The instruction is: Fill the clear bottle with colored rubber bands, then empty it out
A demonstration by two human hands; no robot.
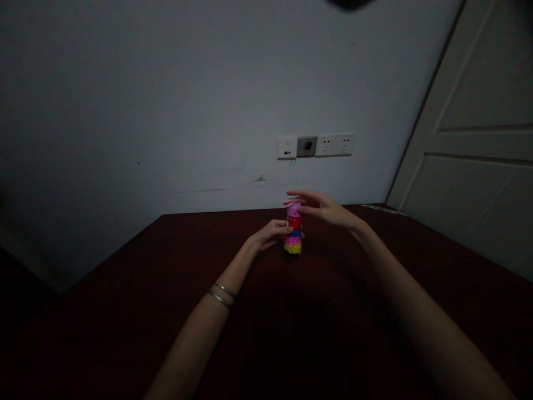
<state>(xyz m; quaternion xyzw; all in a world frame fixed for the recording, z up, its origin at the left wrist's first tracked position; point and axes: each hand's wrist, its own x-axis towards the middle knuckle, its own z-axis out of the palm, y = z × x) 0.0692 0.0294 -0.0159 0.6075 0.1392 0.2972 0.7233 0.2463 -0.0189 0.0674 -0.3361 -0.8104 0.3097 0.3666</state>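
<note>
A small upright bottle-shaped object [294,224] is in front of me, with bands of red, blue, pink and yellow below a pink top. The lower bands look ridged, like wound cord or clay; I cannot tell which. My left hand [272,232] holds its middle from the left, thumb across the front and fingertips showing at the right side. From the right, my right hand [323,211] reaches over the pink top [293,209]. Its thumb rests against the front of that top, while the other fingers extend over and behind it, with the index finger raised above.
The dark red table [200,239] meets a pale wall [187,111] at its back edge. Sockets and switch plates [316,146] are set in the wall. A white panelled door [478,139] stands at the right. Two bracelets [222,294] circle my left wrist.
</note>
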